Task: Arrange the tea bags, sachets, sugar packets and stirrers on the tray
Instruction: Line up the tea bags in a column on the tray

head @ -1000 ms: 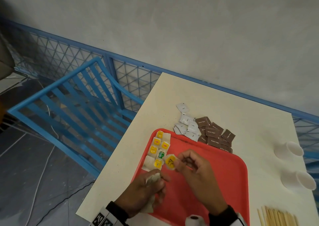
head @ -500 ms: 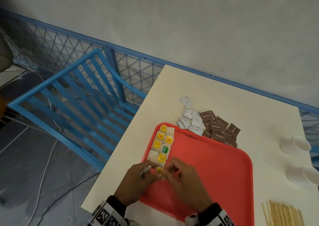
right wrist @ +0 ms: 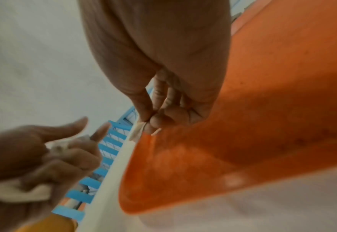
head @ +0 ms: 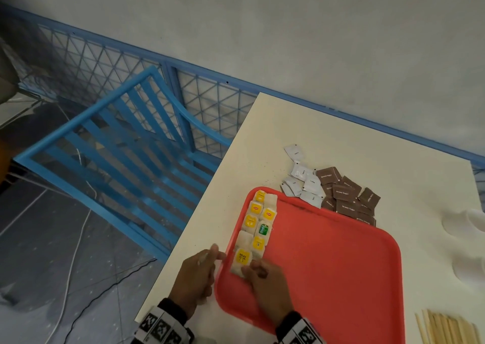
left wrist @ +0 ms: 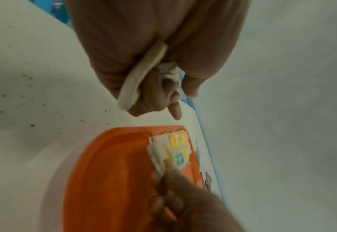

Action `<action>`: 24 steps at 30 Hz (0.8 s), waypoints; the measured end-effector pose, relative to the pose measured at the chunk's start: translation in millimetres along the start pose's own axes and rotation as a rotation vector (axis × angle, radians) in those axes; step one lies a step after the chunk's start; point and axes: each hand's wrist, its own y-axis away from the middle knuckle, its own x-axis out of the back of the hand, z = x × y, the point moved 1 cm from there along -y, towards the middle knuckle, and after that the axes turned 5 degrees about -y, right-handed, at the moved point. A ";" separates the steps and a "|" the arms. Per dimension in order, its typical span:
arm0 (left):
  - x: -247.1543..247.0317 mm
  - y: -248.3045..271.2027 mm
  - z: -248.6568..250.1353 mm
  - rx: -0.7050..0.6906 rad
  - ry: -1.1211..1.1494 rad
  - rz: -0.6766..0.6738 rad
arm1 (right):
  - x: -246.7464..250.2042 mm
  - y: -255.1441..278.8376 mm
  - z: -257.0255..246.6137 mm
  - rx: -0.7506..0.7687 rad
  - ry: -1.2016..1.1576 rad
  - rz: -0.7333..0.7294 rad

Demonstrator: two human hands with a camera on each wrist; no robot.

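Observation:
A red tray [head: 328, 265] lies on the cream table. Several tea bags [head: 258, 223] with yellow and green tags sit in two columns along its left edge. My right hand [head: 256, 269] pinches the near corner of the closest yellow-tagged tea bag [head: 242, 258], which lies at the near end of the left column. In the right wrist view thumb and forefinger pinch that tea bag [right wrist: 136, 131]. My left hand [head: 210, 258] rests just outside the tray's left rim, its fingers curled round a bunch of white tea bags [left wrist: 141, 75].
White sachets [head: 304, 183] and brown sugar packets [head: 346, 194] are piled on the table beyond the tray's far edge. Wooden stirrers [head: 446, 330] lie at the near right. Two white cups [head: 469, 223] stand at the right. The table's left edge drops to a blue rack [head: 118, 146].
My right hand brought the yellow-tagged tea bag down from above the tray onto the near end of the left column. My left hand shifted left, off the tray.

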 end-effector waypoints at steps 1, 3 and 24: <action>4.0 -1.4 -0.6 0.062 0.095 -0.011 | -4.6 -3.7 6.7 -0.028 0.007 0.021; 11.5 -6.0 -3.6 0.137 0.315 -0.066 | -11.9 -10.2 14.8 -0.045 0.006 0.052; 10.0 -7.0 3.9 0.152 0.795 -0.317 | -14.1 -19.3 4.9 -0.029 0.246 0.197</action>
